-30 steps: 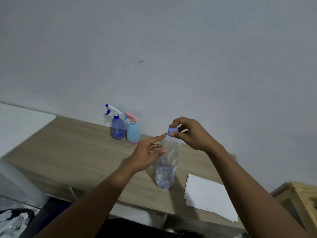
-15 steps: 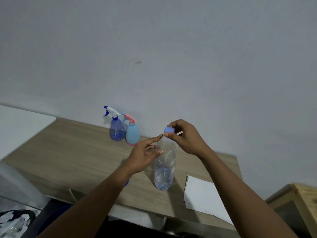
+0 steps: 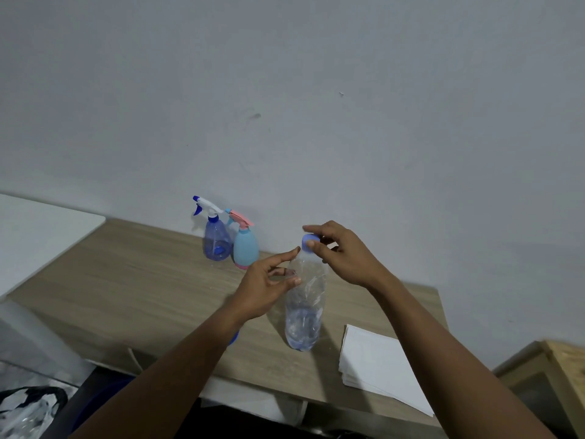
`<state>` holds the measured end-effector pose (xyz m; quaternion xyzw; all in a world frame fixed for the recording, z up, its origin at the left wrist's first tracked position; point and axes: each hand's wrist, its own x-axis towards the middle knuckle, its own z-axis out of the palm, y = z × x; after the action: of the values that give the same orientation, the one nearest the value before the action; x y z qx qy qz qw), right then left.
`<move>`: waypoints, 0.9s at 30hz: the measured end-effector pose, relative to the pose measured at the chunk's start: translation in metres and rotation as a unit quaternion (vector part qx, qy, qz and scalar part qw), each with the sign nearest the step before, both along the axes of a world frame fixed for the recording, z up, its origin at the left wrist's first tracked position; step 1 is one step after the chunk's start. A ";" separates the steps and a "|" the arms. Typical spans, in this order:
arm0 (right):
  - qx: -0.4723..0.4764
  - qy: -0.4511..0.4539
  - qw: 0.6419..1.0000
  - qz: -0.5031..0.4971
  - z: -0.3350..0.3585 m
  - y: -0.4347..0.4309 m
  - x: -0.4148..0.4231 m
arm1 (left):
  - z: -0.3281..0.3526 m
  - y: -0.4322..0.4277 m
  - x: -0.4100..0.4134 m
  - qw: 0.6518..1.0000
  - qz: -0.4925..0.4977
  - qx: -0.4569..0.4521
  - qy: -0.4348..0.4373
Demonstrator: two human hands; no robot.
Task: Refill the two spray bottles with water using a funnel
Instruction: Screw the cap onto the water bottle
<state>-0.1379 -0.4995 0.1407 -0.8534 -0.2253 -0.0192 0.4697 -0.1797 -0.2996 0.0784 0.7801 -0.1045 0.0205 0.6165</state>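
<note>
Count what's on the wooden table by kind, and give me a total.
Spray bottles: 2, clear blue spray bottle, light blue spray bottle
Water bottle with blue cap: 1
White paper stack: 1
Blue thing half hidden under the left forearm: 1
Total: 5

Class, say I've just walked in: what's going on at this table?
A person is working the cap of a clear bottle that stands part full of water on the table. The right hand pinches the cap at the top, and the left hand holds the bottle near its neck. The two spray bottles stand by the wall, heads on, untouched.
</note>
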 end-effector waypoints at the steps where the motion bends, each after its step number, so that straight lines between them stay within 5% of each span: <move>1: -0.015 -0.002 1.000 0.006 0.001 -0.001 0.001 | 0.000 -0.001 0.000 1.000 0.000 -0.003 -0.001; 12: 0.009 -0.044 0.996 -0.076 -0.001 0.007 -0.004 | 0.001 0.001 0.004 1.000 -0.006 0.028 -0.004; 20: 0.191 -0.011 0.971 -0.142 -0.051 -0.001 -0.037 | 0.000 0.009 0.001 0.994 -0.044 0.099 -0.029; 27: 0.124 0.141 0.958 -0.216 -0.149 0.005 -0.077 | -0.041 0.059 -0.010 0.989 0.072 0.126 0.008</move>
<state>-0.2149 -0.4942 -0.0085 -0.8107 0.0366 -0.0276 0.5837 -0.1894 -0.2401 0.0376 0.8573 -0.0443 0.0451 0.5109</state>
